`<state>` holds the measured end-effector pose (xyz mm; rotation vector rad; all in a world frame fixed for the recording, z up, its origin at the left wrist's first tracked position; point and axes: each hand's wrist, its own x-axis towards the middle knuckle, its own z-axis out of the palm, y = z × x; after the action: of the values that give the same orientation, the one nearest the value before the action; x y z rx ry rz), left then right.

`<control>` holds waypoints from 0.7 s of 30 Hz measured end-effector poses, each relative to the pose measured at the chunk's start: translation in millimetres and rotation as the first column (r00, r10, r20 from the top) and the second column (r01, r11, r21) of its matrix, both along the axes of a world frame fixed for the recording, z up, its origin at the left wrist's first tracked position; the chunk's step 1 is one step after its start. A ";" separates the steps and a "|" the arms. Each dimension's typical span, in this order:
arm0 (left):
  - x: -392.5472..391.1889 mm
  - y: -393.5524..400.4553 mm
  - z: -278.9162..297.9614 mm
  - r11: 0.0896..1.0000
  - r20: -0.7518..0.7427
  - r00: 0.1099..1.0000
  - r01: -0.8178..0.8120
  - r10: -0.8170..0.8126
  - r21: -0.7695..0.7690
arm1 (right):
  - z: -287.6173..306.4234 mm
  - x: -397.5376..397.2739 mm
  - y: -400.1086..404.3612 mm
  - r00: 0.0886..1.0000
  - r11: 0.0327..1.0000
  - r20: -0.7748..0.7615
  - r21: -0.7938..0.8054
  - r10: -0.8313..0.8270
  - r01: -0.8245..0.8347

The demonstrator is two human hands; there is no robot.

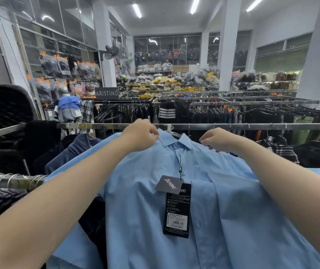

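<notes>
Since the blue shirt [232, 200] was already hung on the steel rail [252, 126], I'd say it was mostly finished, just the shoulders left to straighten. Left hand [140, 135] pinched fabric beside the collar, right hand [218, 140] pinched the other shoulder. Black tags [176, 208] dangled below the done-up collar button [176, 145].

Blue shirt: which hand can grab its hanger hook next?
Probably the left. The left hand pinches the blue shirt right beside the collar, close to the hanger hook. The right hand grips the shoulder farther out.
</notes>
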<state>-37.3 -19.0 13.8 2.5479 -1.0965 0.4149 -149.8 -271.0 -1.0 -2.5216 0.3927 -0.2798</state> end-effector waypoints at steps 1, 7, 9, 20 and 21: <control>8.0 -1.6 -0.7 0.996 0.088 0.994 -0.063 0.058 0.056 | -1.5 3.5 -5.1 1.000 1.000 -0.008 -0.004 -0.011 0.011; 39.8 -6.0 -9.2 0.923 0.122 0.954 -0.298 0.275 0.243 | -9.6 20.2 -25.8 0.983 0.988 -0.178 -0.155 -0.050 0.023; 44.0 -4.1 -13.3 0.919 0.063 0.950 -0.312 0.306 0.239 | -10.1 23.4 -27.8 0.973 0.983 -0.224 -0.185 -0.050 0.008; 48.3 9.3 -18.1 0.931 -0.019 0.964 -0.253 0.267 0.264 | -16.8 35.3 -31.5 0.952 0.992 -0.302 -0.122 -0.051 0.014; 49.6 11.1 -18.4 0.937 -0.035 0.965 -0.242 0.259 0.251 | -17.0 35.0 -34.6 0.954 0.992 -0.295 -0.124 -0.054 0.018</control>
<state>12.2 -7.9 -4.6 2.9114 -0.8444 0.2650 -114.8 -305.6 -18.0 -2.6834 0.5542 0.0691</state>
